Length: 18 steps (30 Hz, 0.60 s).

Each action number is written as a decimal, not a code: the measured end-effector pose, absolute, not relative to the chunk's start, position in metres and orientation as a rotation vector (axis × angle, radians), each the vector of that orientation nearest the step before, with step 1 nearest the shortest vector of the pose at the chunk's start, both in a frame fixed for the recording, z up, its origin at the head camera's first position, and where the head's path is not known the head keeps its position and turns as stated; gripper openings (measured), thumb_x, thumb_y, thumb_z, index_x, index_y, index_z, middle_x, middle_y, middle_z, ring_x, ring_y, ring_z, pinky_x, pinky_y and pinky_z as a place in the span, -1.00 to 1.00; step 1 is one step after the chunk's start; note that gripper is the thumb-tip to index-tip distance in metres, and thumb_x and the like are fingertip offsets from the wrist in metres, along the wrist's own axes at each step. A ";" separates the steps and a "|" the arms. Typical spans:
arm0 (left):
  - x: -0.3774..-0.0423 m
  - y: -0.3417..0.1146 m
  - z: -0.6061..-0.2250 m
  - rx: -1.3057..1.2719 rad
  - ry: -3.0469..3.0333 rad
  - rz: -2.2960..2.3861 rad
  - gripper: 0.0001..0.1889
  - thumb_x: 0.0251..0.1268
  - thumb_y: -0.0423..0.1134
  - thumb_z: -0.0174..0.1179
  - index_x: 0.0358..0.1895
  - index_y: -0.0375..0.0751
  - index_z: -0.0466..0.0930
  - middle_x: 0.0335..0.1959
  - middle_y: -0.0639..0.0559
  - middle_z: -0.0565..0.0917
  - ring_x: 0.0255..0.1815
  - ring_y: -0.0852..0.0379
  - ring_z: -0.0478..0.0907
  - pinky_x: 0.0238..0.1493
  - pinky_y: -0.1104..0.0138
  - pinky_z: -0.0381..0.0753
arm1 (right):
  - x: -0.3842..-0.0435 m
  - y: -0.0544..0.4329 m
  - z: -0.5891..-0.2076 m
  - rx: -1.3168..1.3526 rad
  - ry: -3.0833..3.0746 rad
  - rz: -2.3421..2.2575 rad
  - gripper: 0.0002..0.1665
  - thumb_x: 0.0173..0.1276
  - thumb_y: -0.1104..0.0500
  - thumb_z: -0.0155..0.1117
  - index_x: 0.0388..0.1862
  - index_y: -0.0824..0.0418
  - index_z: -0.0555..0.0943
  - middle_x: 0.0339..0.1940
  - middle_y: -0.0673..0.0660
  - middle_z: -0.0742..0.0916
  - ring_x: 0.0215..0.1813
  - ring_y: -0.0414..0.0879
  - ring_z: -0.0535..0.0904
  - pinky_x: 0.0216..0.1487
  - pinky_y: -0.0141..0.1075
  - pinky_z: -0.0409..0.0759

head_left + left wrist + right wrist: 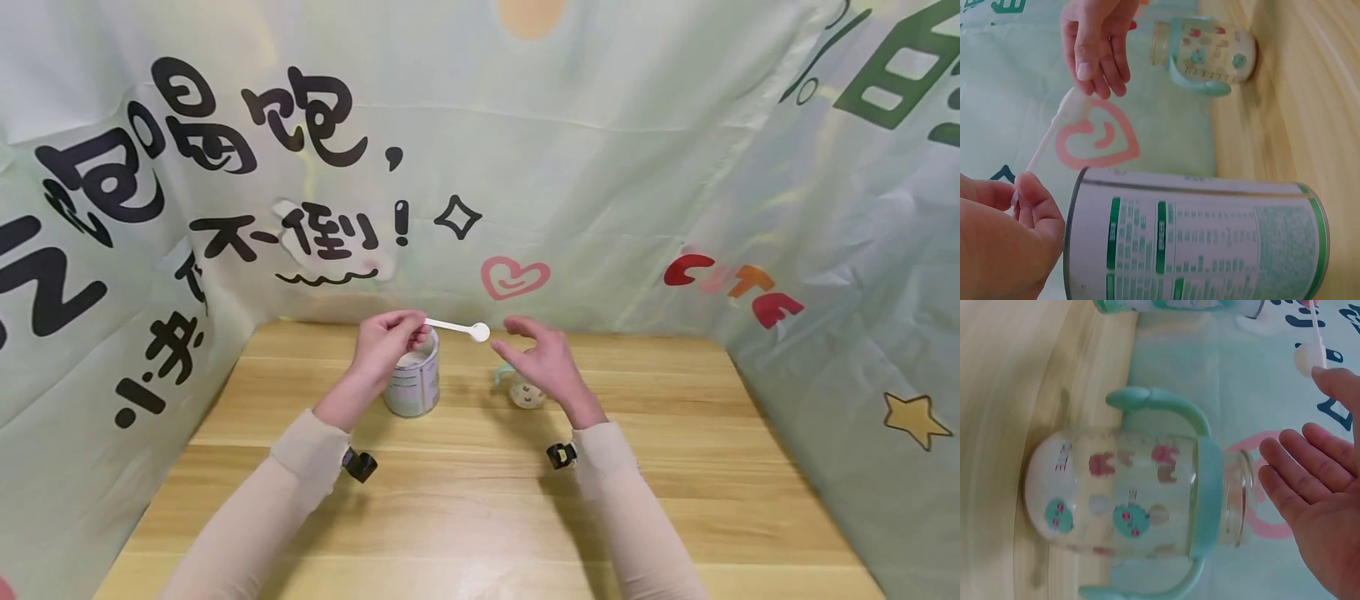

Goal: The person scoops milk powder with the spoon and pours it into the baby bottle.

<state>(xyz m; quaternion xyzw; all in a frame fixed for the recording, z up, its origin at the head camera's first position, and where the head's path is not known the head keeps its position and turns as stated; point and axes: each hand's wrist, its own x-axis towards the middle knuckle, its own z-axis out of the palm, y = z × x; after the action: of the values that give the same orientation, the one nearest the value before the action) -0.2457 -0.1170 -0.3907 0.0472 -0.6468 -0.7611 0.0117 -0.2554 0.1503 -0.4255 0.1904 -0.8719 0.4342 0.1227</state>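
Thumb and fingers of my left hand (pixel 384 343) pinch the handle end of a white measuring scoop (pixel 450 326), held level in the head view over the rim of an open can (pixel 412 392). The scoop's round bowl points right, towards my right hand (pixel 546 358). That hand has its fingers extended and holds nothing; its thumb tip is right by the bowl. Below it stands a clear baby bottle (pixel 1147 494) with mint-green handles, animal prints and an open neck. Whitish contents sit in the bottle's bottom. The can's printed label (pixel 1210 244) shows in the left wrist view.
Can and bottle stand side by side on a wooden table (pixel 480 500), near its back edge. A printed cloth (pixel 600 183) hangs behind and along both sides. Each wrist wears a small black camera (pixel 360 464).
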 end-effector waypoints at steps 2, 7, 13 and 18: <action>-0.246 -0.113 -0.390 0.138 -2.017 -2.377 -0.69 0.48 -0.38 0.27 0.12 -0.59 0.65 -0.40 0.01 0.78 -0.46 0.30 0.66 -0.30 0.48 0.72 | -0.254 0.155 -0.426 0.542 -2.576 1.292 -0.36 0.39 -0.09 0.51 0.34 0.19 0.64 0.28 0.22 0.75 0.33 0.19 0.67 0.15 0.05 0.76; -0.248 -0.104 -0.390 0.118 -2.043 -2.372 -0.72 0.48 -0.36 0.27 0.07 -0.54 0.69 -0.38 -0.03 0.79 -0.46 0.28 0.65 -0.36 0.51 0.66 | -0.251 0.165 -0.427 0.499 -2.628 1.273 -0.29 0.38 -0.17 0.50 0.39 0.14 0.60 0.33 0.16 0.73 0.41 0.16 0.58 0.41 0.14 0.57; -0.249 -0.091 -0.389 0.083 -2.072 -2.356 -0.75 0.48 -0.34 0.27 0.03 -0.49 0.72 -0.42 0.05 0.78 -0.45 0.29 0.64 -0.37 0.50 0.66 | -0.248 0.175 -0.430 0.471 -2.614 1.239 -0.31 0.35 -0.12 0.54 0.34 0.17 0.63 0.30 0.19 0.72 0.36 0.17 0.59 0.41 0.17 0.54; -0.249 -0.080 -0.392 0.042 -2.064 -2.369 -0.75 0.48 -0.35 0.26 0.01 -0.52 0.71 -0.45 0.08 0.77 -0.45 0.29 0.65 -0.37 0.49 0.67 | -0.247 0.183 -0.434 0.465 -2.597 1.213 -0.33 0.31 -0.06 0.58 0.31 0.20 0.63 0.28 0.26 0.70 0.33 0.19 0.58 0.37 0.19 0.55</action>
<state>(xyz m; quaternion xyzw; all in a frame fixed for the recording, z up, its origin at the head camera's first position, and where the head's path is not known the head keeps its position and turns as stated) -0.2491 -0.0803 -0.3921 0.0134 -0.6568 -0.7540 -0.0005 -0.2467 0.1829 -0.4342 0.1589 -0.8881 0.4147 0.1186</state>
